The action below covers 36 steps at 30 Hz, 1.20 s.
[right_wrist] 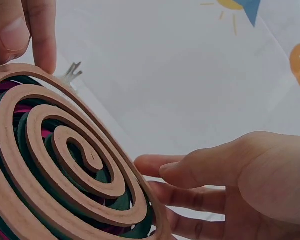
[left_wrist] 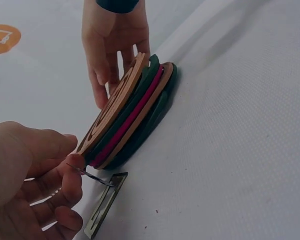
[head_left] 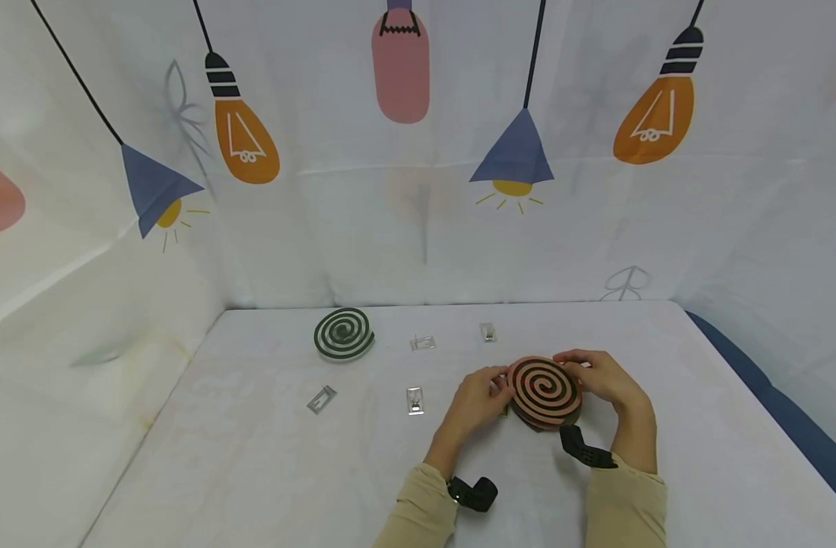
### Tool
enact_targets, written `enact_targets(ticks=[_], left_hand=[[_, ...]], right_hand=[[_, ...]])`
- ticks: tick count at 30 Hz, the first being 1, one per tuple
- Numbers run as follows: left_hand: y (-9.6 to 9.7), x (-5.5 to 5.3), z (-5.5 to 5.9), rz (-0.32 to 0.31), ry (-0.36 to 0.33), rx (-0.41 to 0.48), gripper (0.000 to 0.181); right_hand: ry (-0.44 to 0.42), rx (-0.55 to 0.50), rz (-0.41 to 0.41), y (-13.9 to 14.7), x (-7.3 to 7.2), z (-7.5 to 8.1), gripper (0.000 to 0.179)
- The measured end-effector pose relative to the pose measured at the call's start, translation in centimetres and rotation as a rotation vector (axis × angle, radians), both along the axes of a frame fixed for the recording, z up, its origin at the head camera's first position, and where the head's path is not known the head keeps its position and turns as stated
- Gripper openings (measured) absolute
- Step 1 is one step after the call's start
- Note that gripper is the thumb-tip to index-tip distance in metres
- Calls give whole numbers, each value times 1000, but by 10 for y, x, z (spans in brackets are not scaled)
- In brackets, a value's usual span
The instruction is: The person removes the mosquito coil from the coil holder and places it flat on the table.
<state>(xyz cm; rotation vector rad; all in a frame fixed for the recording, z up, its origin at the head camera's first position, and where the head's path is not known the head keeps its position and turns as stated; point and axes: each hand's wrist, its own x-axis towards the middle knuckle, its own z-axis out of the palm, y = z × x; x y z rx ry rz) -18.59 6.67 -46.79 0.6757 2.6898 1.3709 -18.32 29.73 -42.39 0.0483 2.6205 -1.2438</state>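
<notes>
A round stack of mosquito coils [head_left: 545, 390] lies on the table at the right of centre, its top coil brown, with green, pink and brown layers [left_wrist: 127, 122] below. My left hand [head_left: 478, 399] pinches the stack's left rim between thumb and bent fingers. On the opposite side, my right hand [head_left: 599, 377] touches the rim with its fingers fairly straight. Just below the left fingertips sits a small metal coil stand [left_wrist: 106, 205], its raised prong overlapping a finger in the left wrist view. The right wrist view shows the top spiral [right_wrist: 77, 145] close up.
A separate green mosquito coil [head_left: 344, 333] lies toward the back left. Several metal stands, among them one in the middle [head_left: 414, 400] and one farther left [head_left: 322, 399], are spread over the white table [head_left: 267, 472]. Behind the table hangs a lamp-patterned curtain [head_left: 363, 228].
</notes>
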Motion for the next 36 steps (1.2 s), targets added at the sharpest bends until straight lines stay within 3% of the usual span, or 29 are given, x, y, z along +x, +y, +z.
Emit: enact_targets(ticks=[11,22,36], left_hand=[[0,-1,-2,-6,27,-38,34],[-2,1,-1,8,11,-10,36],[-11,-1,7,58,72,86,30]], right_hand=[[1,8,21,0,1,1,37],[-13,26,-13,1,1,0,44],[140,17,-28,-4,-2,4,44]])
